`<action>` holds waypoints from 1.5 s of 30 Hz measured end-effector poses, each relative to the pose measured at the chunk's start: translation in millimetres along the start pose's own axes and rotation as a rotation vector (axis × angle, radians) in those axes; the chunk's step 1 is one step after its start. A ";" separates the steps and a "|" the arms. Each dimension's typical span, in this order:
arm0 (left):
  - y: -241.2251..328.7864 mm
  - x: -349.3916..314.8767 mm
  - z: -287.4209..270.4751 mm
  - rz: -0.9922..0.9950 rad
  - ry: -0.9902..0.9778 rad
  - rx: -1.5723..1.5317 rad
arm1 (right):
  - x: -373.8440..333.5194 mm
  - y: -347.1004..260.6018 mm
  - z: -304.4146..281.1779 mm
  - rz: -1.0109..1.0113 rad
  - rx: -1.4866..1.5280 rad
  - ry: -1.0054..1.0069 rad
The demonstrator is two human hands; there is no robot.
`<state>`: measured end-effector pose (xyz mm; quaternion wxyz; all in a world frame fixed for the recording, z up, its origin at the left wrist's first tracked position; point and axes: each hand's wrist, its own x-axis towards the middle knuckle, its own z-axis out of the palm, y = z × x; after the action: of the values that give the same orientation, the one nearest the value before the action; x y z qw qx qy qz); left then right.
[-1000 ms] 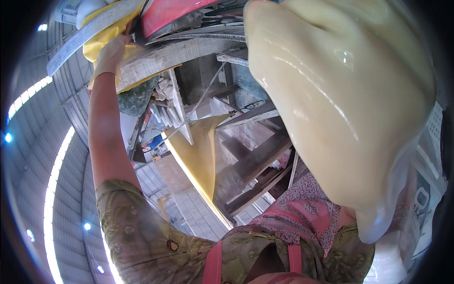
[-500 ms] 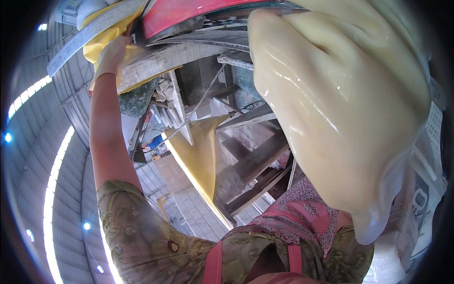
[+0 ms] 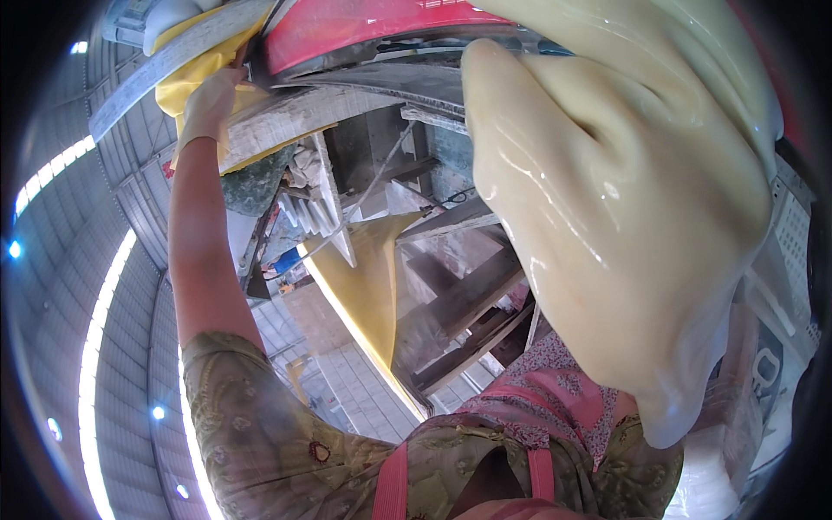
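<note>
At the upper left my left hand (image 3: 211, 102), in a pale thin glove, reaches up beside a yellow sheet (image 3: 186, 82). Its fingers are bent in next to the near left end of a glossy red panel (image 3: 329, 30); what they hold is too small to make out. Very close on the right, my right hand (image 3: 624, 182) fills much of the picture in a glossy cream rubber glove with deep folds. One blunt, thumb-like lobe points upward beside the red panel. The other fingers run out past the top edge, so their pose is hidden. The loose, translucent cuff hangs near my sleeve.
A curved, worn pale rim (image 3: 295, 113) runs under the red panel. Below stand dark beams (image 3: 459, 303), a slanted yellow board (image 3: 360, 277) and several white slats (image 3: 303, 217). A grey curved bar (image 3: 147, 78) crosses at the upper left. Plastic-wrapped goods (image 3: 728, 416) stand at the right.
My right hand has shifted: the thumb-like lobe is lower and slightly right, the cuff slightly left. More red shows behind it. My left hand has barely moved.
</note>
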<state>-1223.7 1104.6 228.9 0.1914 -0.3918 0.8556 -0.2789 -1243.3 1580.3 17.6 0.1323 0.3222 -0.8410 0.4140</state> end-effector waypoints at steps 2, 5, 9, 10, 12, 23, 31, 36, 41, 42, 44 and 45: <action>2.7 -1.9 -1.4 -0.001 0.013 0.027 | 1.1 -2.1 -0.4 -0.007 0.000 -0.011; 6.0 -3.5 -3.1 -0.006 0.003 0.035 | 2.0 -5.3 -4.2 -0.007 0.009 -0.017; 6.8 -4.0 -2.9 0.000 0.004 0.080 | 4.4 -8.4 -7.3 -0.009 0.020 -0.023; 6.3 -3.8 -2.7 0.018 0.000 0.081 | 5.1 -8.5 -7.8 -0.011 0.019 -0.025; 4.8 -2.7 -2.3 0.041 0.005 0.067 | 6.2 -8.4 -8.4 -0.013 0.021 -0.026; -1.1 -6.8 -1.6 0.040 -0.036 -0.117 | 20.6 -3.2 -8.2 -0.035 0.043 -0.057; 1.0 -11.6 -10.2 0.092 -0.084 -0.079 | 47.0 -9.1 -29.6 -0.133 0.051 -0.144; -1.3 -10.4 -3.9 0.266 -0.045 -0.081 | 57.4 -14.1 -48.5 -0.187 0.052 -0.232; -2.3 -11.7 -11.2 0.268 -0.129 0.040 | 65.9 -15.1 -55.9 -0.220 0.054 -0.301; -1.1 -13.1 -11.9 0.269 -0.136 0.064 | 67.3 -15.3 -56.6 -0.222 0.057 -0.315; 1.8 -16.0 -12.4 0.241 -0.101 0.046 | 69.7 -15.4 -58.2 -0.227 0.057 -0.335; 3.3 -17.2 -12.2 0.243 -0.080 0.041 | 70.3 -15.6 -58.5 -0.227 0.058 -0.343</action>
<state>-1221.6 1123.7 238.2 0.2658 -0.2920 0.8825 -0.2554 -1288.9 1588.6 97.9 0.0239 0.4844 -0.7972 0.3595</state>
